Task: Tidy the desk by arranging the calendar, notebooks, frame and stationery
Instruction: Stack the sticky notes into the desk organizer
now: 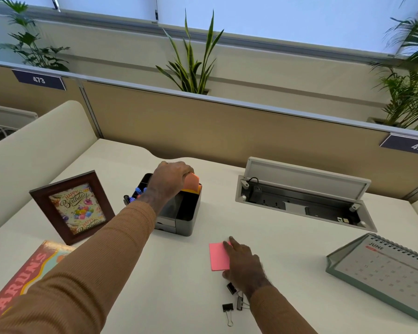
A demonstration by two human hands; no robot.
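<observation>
Above the dark organizer (181, 213), the left hand (169, 179) pinches an orange pad of sticky notes (193, 181) in a narrow grip, lowering it into the back compartment. On the tabletop (130, 297), the right hand (243, 263) rests flat-fingered on a pink pad (217, 257), holding nothing. Binder clips (228, 309) lie just beside that wrist. Seating the orange pad square against the compartment wall would likely leave room for the pink one. Frame (74, 208) stands left, calendar (386, 268) right, notebook (27, 268) nearest.

White desk (135, 285), frame (72, 207), organizer (186, 213), pink notes (219, 256), calendar (384, 271), binder clips (231, 297)
</observation>
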